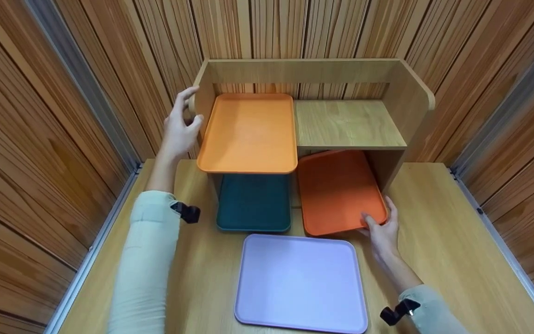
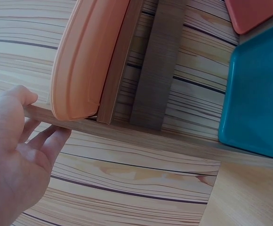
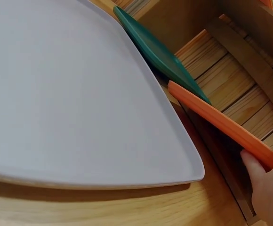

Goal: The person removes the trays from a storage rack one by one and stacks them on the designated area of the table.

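Note:
A small wooden shelf [image 1: 350, 123] stands on the table. My left hand [image 1: 181, 127] holds the edge of its left side panel [image 2: 141, 134], thumb on the inner face and fingers on the outer. Close by, a light orange tray [image 1: 248, 134] lies on the upper left level. My right hand [image 1: 384, 232] grips a red-orange tray [image 1: 341, 192] by its near right corner, thumb on top. That tray sits skewed in the lower right compartment, its front part jutting out; its far end is hidden under the upper board.
A dark teal tray [image 1: 254, 204] occupies the lower left compartment. In front of the shelf, a lavender tray [image 1: 301, 283] lies flat on the wooden table [image 1: 202, 287]. Wood-patterned walls [image 1: 276, 28] rise behind and at both sides.

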Demonstrator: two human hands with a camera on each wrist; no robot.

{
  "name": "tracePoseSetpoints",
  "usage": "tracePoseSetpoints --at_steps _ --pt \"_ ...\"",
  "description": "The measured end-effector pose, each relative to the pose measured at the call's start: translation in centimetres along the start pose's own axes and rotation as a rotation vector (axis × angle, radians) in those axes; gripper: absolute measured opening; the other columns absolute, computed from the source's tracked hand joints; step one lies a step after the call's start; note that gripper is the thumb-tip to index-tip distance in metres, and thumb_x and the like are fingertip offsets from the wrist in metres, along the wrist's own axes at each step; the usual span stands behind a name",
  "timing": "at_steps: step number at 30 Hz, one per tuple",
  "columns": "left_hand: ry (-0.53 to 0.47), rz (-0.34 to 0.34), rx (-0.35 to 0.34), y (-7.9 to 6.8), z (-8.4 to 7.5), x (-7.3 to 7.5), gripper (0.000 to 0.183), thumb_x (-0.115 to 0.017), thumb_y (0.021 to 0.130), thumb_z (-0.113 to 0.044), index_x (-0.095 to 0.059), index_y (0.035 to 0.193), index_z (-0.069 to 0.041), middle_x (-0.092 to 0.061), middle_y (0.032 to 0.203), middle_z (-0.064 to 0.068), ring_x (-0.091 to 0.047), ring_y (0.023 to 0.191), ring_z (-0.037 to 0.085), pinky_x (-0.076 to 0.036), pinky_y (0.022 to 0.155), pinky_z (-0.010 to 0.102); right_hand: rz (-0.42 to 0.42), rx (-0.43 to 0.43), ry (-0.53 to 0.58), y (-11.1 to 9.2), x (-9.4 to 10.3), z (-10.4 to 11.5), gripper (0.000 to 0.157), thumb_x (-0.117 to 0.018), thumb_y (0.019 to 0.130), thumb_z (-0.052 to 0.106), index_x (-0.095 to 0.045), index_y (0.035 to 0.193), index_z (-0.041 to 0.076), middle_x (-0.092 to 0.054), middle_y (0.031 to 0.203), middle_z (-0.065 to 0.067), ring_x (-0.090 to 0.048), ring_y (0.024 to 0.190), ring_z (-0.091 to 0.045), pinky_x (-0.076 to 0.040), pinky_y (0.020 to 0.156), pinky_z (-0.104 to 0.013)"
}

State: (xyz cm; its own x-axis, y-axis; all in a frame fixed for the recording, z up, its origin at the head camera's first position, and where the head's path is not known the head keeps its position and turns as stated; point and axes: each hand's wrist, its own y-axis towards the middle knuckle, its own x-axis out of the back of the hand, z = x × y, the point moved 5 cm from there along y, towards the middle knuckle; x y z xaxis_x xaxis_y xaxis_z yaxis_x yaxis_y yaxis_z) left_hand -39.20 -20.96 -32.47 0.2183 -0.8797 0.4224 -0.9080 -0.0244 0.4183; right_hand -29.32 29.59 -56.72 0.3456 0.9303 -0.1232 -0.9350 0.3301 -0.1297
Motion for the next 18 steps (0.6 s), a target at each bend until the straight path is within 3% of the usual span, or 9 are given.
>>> tracePoseSetpoints --at_steps 5,12,18 --pt "-0.005 0.003 0.007 -0.02 -0.05 -0.07 0.06 -0.056 0.114 -0.011 -0.044 0.17 -0.03 -0.052 0.172 0.014 -0.042 0.072 0.009 -0.039 0.068 0.024 -0.035 0.062 0.018 -0.19 -0.11 0.29 0.078 -0.052 0.109 -0.011 -0.028 0.177 0.02 -0.049 0.148 -0.006 -0.069 0.095 -0.007 -0.066 0.072 -0.024" --pt "-0.001 0.001 0.019 -0.14 -0.08 0.02 0.059 -0.056 0.115 -0.013 -0.044 0.17 -0.032 -0.052 0.173 0.012 -0.044 0.074 0.01 -0.041 0.067 0.023 -0.032 0.064 0.012 -0.02 0.06 0.1 0.078 -0.05 0.109 -0.012 -0.029 0.177 0.021 -0.046 0.161 -0.012 -0.072 0.102 -0.006 -0.067 0.075 -0.025" --pt "-0.003 0.004 0.019 -0.13 -0.1 -0.11 0.059 -0.056 0.115 -0.013 -0.043 0.17 -0.032 -0.054 0.171 0.012 -0.047 0.077 0.013 -0.041 0.068 0.023 -0.048 0.062 0.026 -0.08 0.31 0.1 0.078 -0.049 0.109 -0.012 -0.029 0.177 0.022 -0.045 0.162 -0.011 -0.07 0.104 -0.007 -0.067 0.075 -0.024"
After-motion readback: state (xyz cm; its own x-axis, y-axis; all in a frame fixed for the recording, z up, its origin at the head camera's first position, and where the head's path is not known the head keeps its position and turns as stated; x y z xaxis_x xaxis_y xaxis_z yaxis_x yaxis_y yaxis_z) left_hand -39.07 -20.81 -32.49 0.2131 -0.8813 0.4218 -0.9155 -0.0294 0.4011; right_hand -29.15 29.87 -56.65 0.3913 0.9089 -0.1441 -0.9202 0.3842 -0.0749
